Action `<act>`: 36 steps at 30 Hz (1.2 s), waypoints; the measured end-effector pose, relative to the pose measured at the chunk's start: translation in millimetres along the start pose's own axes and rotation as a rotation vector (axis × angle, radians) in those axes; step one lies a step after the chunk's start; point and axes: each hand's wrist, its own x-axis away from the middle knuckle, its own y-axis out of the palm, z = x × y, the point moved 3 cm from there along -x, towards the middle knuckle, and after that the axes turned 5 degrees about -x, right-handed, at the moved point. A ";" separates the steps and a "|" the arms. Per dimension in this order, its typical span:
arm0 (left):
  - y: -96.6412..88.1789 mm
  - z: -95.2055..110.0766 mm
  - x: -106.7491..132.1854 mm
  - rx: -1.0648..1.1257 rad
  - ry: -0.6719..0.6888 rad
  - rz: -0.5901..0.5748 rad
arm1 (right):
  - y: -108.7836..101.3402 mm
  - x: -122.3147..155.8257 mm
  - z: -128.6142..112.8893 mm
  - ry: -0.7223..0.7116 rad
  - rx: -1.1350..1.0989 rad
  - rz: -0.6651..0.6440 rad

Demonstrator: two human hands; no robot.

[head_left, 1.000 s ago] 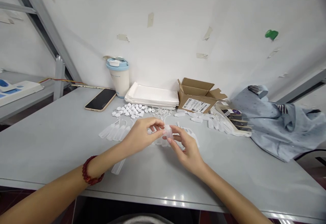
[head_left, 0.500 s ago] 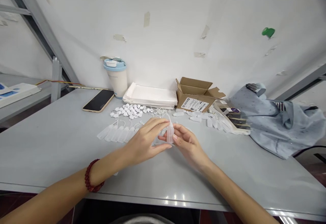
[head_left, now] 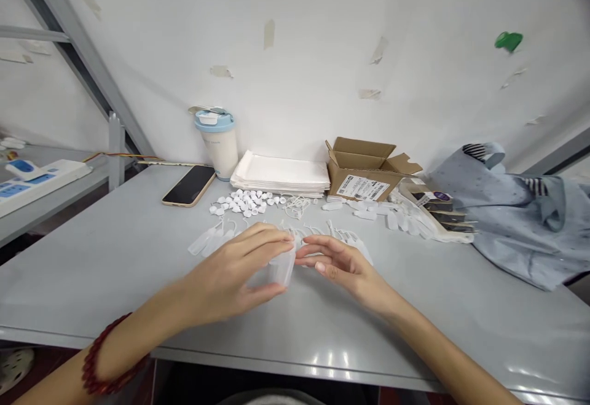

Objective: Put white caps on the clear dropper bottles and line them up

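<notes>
My left hand [head_left: 230, 273] grips a small translucent squeeze bottle [head_left: 282, 268] between thumb and fingertips. The bottle is blurred, and the fingers cover its top. Just to its right, my right hand [head_left: 343, 263] has its fingers apart with nothing in them. Behind my hands lie rows of similar bottles with thin curved spouts, partly hidden by the fingers; a bottle [head_left: 200, 242] at the left end shows plainly. Loose white caps [head_left: 246, 202] lie in a pile beyond, beside a small heap of thin white spouts [head_left: 297, 206].
At the back stand a lidded cup [head_left: 221, 153], a stack of white paper [head_left: 281, 174] and an open cardboard box [head_left: 362, 174]. A phone [head_left: 188, 185] lies to the left. Spoutless bottles [head_left: 401, 222] and a grey-blue cloth [head_left: 507, 208] are on the right.
The bottle has moved left and lower with my left hand. My right hand has come off it and its fingers have spread. The view has shifted slightly.
</notes>
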 end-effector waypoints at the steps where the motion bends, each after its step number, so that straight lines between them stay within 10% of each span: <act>1: -1.6 1.5 6.8 0.009 -0.022 -0.003 | 3.0 0.3 -0.5 0.008 -0.002 -0.007; 10: 19.1 28.1 24.6 0.157 -0.096 0.127 | 42.4 4.6 4.7 0.091 -0.208 -0.142; 26: 29.6 48.6 25.0 -0.293 -0.023 0.048 | 39.1 5.7 26.4 0.151 0.103 0.248; 36: 18.4 10.2 60.4 -0.050 -0.285 -0.079 | 37.5 8.4 18.0 0.133 0.183 0.237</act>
